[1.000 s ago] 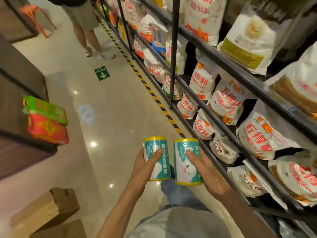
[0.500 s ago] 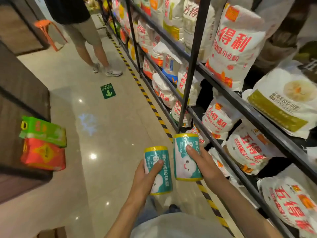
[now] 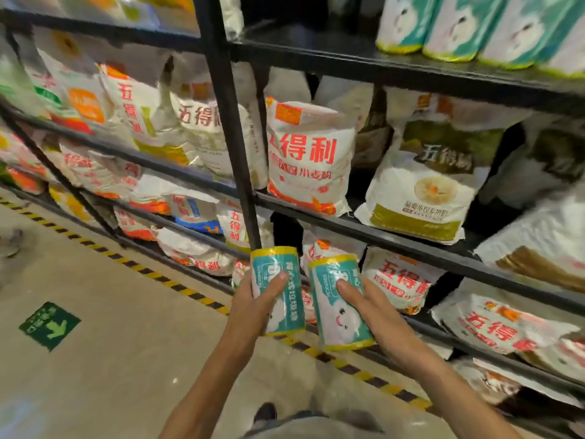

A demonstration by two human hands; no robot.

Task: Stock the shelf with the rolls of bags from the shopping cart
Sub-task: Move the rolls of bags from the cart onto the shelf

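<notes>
Your left hand [image 3: 253,307] has its grip wrapped around one roll of bags [image 3: 278,289], thumb across the label; your right hand [image 3: 376,315] grips a second roll [image 3: 340,304] the same way. Both rolls stand upright, just beside each other, held in the air above the floor [image 3: 126,359] and its yellow-and-black striped line [image 3: 186,291] — in front of the black shelf [image 3: 395,245]. Beyond them, white flour sacks [image 3: 308,160] fill the lower levels. On the top level, at the right, stand more rolls [image 3: 459,26] — teal and white, blurred.
</notes>
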